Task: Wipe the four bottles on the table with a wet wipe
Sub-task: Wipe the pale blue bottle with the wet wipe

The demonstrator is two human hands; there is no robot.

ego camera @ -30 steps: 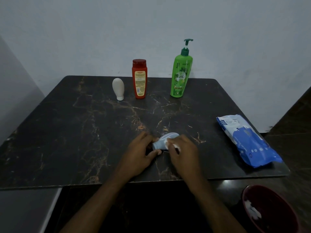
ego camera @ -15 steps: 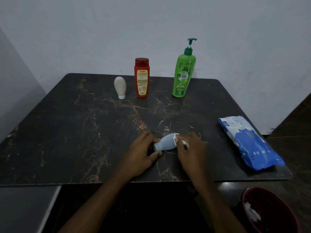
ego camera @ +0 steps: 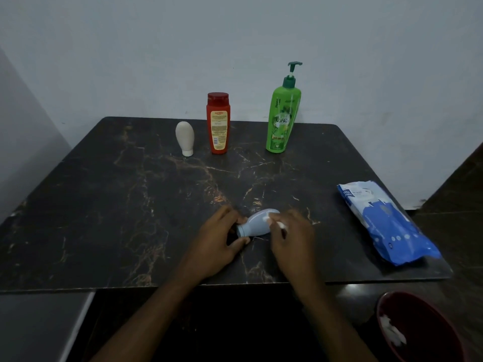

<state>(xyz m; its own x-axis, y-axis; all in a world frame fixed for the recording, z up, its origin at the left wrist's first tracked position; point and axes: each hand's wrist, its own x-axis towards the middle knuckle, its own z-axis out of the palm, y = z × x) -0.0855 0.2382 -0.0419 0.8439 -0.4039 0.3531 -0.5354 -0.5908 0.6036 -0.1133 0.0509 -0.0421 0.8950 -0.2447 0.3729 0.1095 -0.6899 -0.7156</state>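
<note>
dark marble table (ego camera: 104,205), pale wall (ego camera: 235,48) | wipe pack (ego camera: 386,223) at right edge | left hand (ego camera: 217,241) fingers grip blue bottle (ego camera: 257,223) | right hand (ego camera: 292,239) pinches wipe (ego camera: 281,225)

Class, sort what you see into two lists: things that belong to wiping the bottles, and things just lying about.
Job: pale blue bottle in the left hand; wet wipe in the right hand; white bottle; red bottle; green pump bottle.
Lying about: wipes pack on the table; red bin holding white scraps.
</note>
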